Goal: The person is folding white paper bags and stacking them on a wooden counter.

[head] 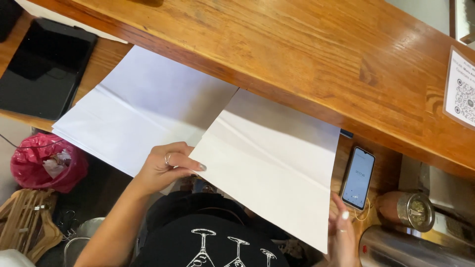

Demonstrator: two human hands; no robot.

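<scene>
Pink bag [47, 168]: lower left, below the counter edge, crumpled, holding scraps.
Dark tablet [44, 69]: flat on the lower desk, upper left.
Paper stack [143, 109]: white sheets lying partly under the wooden counter [297, 44].
Left hand [166, 168]: fingers curled, thumb pressing the near-left corner of the creased sheet.
Creased sheet [274, 158]: white, folded, lifted over the desk edge, centre.
Right hand [341, 237]: fingers gripping the sheet's lower right edge.
Phone [358, 178]: screen lit, right of the sheet.
Sign [461, 89]: white laminated card with a square code, far right.
</scene>
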